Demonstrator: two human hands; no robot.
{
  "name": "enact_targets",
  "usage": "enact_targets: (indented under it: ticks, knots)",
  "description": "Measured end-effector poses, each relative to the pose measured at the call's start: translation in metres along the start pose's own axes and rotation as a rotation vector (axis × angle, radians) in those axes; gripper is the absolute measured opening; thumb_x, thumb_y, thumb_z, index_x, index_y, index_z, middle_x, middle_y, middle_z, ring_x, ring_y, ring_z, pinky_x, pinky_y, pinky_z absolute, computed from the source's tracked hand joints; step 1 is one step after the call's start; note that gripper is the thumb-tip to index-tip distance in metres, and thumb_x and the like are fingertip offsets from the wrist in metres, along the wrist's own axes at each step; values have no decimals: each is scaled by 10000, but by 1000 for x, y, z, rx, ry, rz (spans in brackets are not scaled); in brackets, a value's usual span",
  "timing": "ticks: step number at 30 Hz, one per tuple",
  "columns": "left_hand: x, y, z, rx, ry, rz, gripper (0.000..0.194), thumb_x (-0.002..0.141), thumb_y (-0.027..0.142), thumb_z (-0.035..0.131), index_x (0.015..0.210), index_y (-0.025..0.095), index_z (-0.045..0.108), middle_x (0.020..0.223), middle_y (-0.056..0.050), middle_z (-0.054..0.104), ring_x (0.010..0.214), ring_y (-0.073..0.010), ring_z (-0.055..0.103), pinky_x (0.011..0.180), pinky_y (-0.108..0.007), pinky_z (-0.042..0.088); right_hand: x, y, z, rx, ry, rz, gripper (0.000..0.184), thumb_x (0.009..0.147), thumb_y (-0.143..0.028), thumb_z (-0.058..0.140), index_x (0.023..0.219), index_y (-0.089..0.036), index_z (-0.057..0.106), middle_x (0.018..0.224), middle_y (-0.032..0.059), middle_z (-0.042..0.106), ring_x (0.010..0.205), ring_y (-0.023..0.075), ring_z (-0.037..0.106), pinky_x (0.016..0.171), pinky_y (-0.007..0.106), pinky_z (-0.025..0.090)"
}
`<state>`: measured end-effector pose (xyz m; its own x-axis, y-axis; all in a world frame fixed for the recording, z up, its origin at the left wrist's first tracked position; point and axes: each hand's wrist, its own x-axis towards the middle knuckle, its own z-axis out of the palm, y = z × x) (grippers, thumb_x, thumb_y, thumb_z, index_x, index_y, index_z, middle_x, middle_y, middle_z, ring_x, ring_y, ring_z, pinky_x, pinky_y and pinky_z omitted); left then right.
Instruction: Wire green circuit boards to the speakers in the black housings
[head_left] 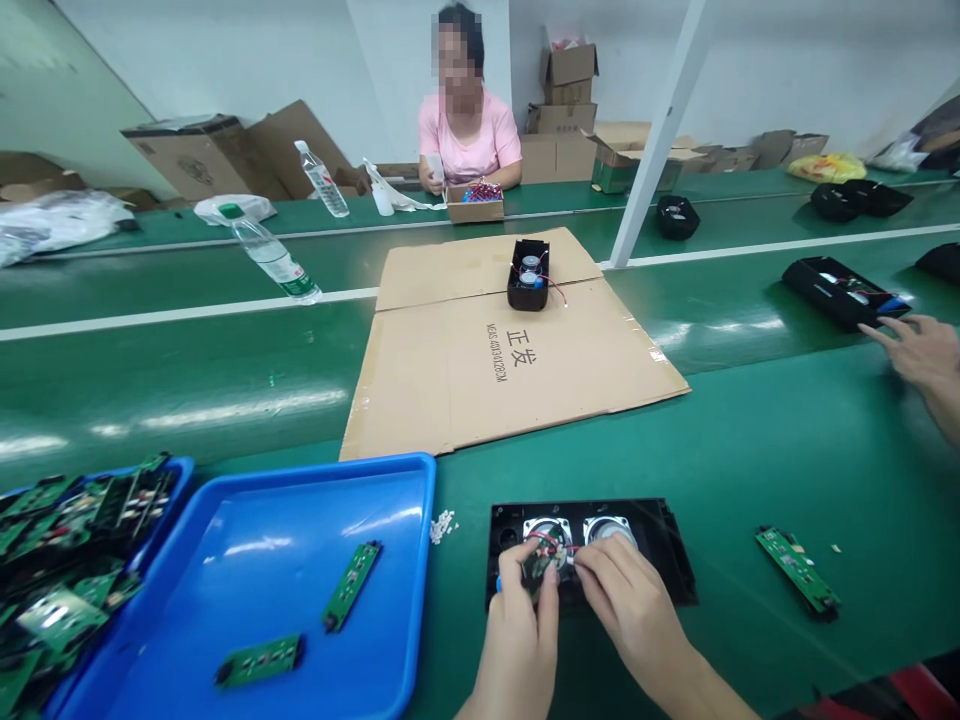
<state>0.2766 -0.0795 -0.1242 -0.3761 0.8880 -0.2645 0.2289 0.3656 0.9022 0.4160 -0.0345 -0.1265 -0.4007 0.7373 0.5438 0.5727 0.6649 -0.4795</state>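
A black speaker housing (667, 560) lies on the green bench before me, with two round silver-framed speakers set in it. Over the left speaker (534, 523), my left hand (521, 625) grips a small green circuit board (536, 568) between thumb and fingers. Thin red wires (551, 541) run across the board and speaker. My right hand (634, 600) is closed in a pinch at the end of these wires, beside the right speaker (609, 527). Its fingers partly cover that speaker, and the wire's tip is too small to make out.
Left stands a blue tray (424, 580) with two green boards; another tray piled with boards is beyond. A loose board (799, 572) lies right. Ahead, a cardboard sheet (435, 370) bears a black housing (529, 275). A co-worker's hand (919, 350) touches another housing (825, 290). Someone sits opposite.
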Motion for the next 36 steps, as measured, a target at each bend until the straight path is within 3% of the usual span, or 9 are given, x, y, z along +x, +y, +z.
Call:
enact_targets:
  ticks: [4, 14, 22, 28, 33, 36]
  knots:
    - [-1, 1, 1, 5, 18, 13, 418, 943, 577, 456, 1104, 205, 555, 998, -151, 787, 877, -317, 774, 803, -488, 578, -3, 1, 2, 82, 6, 81, 161, 1055, -120, 460, 986, -171, 596, 822, 35, 624, 717, 165, 586, 647, 286, 489]
    - [-2, -2, -1, 3, -54, 25, 289, 939, 423, 451, 1115, 208, 532, 987, -143, 776, 912, -310, 764, 847, -491, 555, 0, 1, 2, 89, -2, 74, 181, 1063, -133, 444, 984, -171, 602, 810, 29, 631, 712, 158, 599, 641, 278, 502]
    - [2, -1, -8, 137, -155, 92, 279, 967, 376, 380, 1113, 221, 560, 911, -121, 792, 838, -323, 761, 761, -466, 560, 10, 1, -7, -5, -170, -1, 261, 1068, -121, 398, 935, -176, 616, 776, 33, 619, 683, 167, 603, 575, 275, 483]
    - [3, -1, -12, 96, -169, 98, 228, 978, 347, 394, 1068, 239, 573, 862, -83, 781, 759, -267, 755, 708, -376, 558, 5, 0, -3, 124, -68, 29, 199, 1057, -135, 472, 918, -184, 605, 774, 17, 615, 682, 148, 580, 602, 270, 489]
    - [2, -6, -10, 171, -191, 162, 256, 964, 270, 367, 1068, 222, 596, 817, -111, 777, 715, -293, 756, 688, -398, 566, 5, -5, 0, 77, -82, -21, 229, 1044, -87, 452, 915, -173, 621, 753, 27, 609, 647, 151, 553, 564, 268, 444]
    - [3, -2, -12, 110, -213, 120, 258, 975, 306, 363, 1085, 217, 578, 861, -121, 775, 748, -280, 759, 710, -391, 579, 9, -8, 1, 61, -85, -19, 240, 1044, -87, 447, 907, -169, 626, 747, 31, 607, 639, 154, 550, 560, 264, 440]
